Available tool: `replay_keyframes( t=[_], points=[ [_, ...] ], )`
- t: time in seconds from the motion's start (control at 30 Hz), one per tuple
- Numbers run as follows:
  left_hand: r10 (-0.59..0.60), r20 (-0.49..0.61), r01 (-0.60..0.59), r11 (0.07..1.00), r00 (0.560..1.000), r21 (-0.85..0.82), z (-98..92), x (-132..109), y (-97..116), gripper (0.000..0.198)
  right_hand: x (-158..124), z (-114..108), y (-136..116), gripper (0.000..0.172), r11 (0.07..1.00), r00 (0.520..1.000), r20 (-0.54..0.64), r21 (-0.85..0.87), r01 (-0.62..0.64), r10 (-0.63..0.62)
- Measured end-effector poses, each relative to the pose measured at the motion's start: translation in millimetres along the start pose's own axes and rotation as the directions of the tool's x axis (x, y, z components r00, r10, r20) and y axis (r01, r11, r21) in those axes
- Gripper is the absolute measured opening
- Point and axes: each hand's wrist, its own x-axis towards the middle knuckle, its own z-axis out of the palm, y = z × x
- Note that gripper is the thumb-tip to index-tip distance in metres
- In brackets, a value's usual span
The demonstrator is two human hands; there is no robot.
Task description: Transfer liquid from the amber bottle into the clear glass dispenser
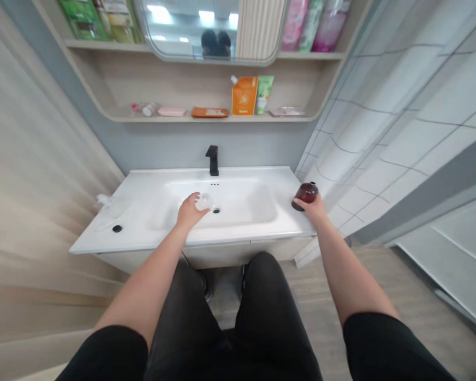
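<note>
Orange pouch (244, 96) and green tube (264, 94) stand side by side on the lower shelf (170, 119), their print too blurred for me to read from here. Pink bottles (313, 26) sit on the shelf above at 1 o'clock, beside a mirror (190, 32). Straight ahead at 12 o'clock, a black faucet (212, 160) rises behind the basin (246, 206) of a white bench (143, 222). White tiles (400, 148) with dark grout cover the wall at 3 o'clock, and a wood floor (321, 275) runs below.

My view shows the left hand (189, 210) over the basin, its grip curled down on a clear object (204, 201). The fingers touch it, but I cannot tell whether they are pinching it. That object sits just beside the drain (216, 210), at 10 o'clock from it. The right hand (313, 207) is at the bench's far right edge, its grip closed around the lower part of an amber bottle (306, 194), which tilts toward 10 o'clock.
</note>
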Motion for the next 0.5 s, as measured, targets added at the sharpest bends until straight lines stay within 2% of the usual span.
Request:
replay_keyframes(
  t=[0.07, 0.13, 0.2, 0.23, 0.27, 0.3, 0.37, 0.43, 0.5],
  points=[
    [0.023, -0.027, -0.023, 1.0, 0.999, -0.013, -2.0, -2, 3, 0.082, -7, -7, -5, 0.105, 0.998, 0.997, -0.049, -0.036, 0.055, -0.057],
    [0.048, -0.07, -0.051, 0.998, 0.996, -0.043, -4.5, -3, 5, 0.081, -22, -14, -13, 0.098, 0.981, 0.96, -0.217, -0.112, 0.156, -0.178],
    [0.056, -0.113, -0.066, 0.994, 0.992, -0.088, -6.9, -3, 10, 0.082, -43, -16, -23, 0.074, 0.942, 0.869, -0.372, -0.208, 0.265, -0.326],
    [0.049, -0.123, -0.064, 0.99, 0.991, -0.123, -7.7, -4, 14, 0.085, -55, -13, -29, 0.06, 0.919, 0.836, -0.388, -0.231, 0.32, -0.388],
    [0.032, -0.119, -0.052, 0.984, 0.992, -0.173, -7.9, -5, 19, 0.088, -68, -6, -35, 0.047, 0.898, 0.833, -0.341, -0.224, 0.379, -0.436],
    [0.01, -0.1, -0.034, 0.971, 0.995, -0.236, -7.3, -7, 25, 0.092, -81, 5, -42, 0.039, 0.881, 0.849, -0.242, -0.185, 0.435, -0.469],
    [-0.022, -0.035, 0.007, 0.926, 0.999, -0.376, -4.0, -14, 40, 0.096, -105, 37, -58, 0.037, 0.87, 0.868, 0.08, -0.018, 0.493, -0.491],
    [-0.002, 0.031, 0.017, 0.871, 1.0, -0.491, 1.4, -26, 58, 0.091, -127, 77, -76, 0.059, 0.897, 0.808, 0.39, 0.212, 0.387, -0.441],
    [0.046, 0.073, 0.003, 0.832, 0.996, -0.554, 6.3, -41, 74, 0.082, -144, 118, -94, 0.086, 0.913, 0.732, 0.572, 0.37, 0.173, -0.371]
  ],
)
